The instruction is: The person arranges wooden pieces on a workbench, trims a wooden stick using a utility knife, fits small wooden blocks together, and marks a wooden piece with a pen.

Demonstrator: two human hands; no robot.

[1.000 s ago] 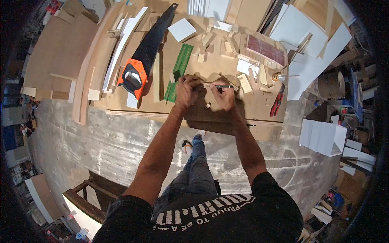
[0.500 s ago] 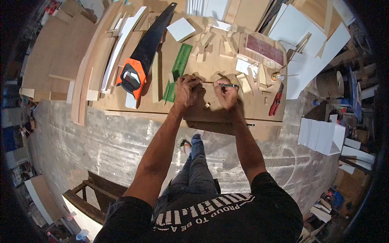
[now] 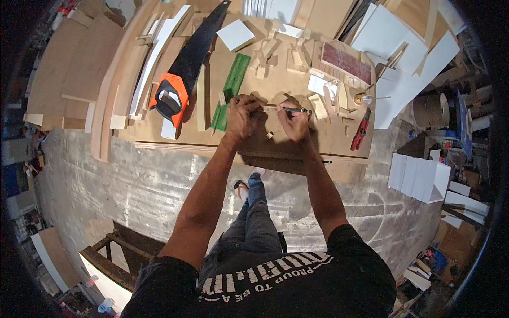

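Note:
In the head view, my right hand pinches a dark pen with a bright metal part, held nearly level over the wooden workbench. My left hand lies just left of it, knuckles up and fingers bent down onto the near end of a thin pale strip. That strip spans the gap between both hands. What the left fingertips grip is partly hidden under the hand. Close by the left hand is a green ruler-like strip. A tiny wood block sits between my wrists.
A handsaw with orange handle lies at left, beside long boards. Wood offcuts, a white square tile and a reddish block lie farther back. Red-handled pliers rest at the right edge.
The view has shifted slightly. Both hands stay in nearly the same place on the bench, and the pen remains in my right hand.

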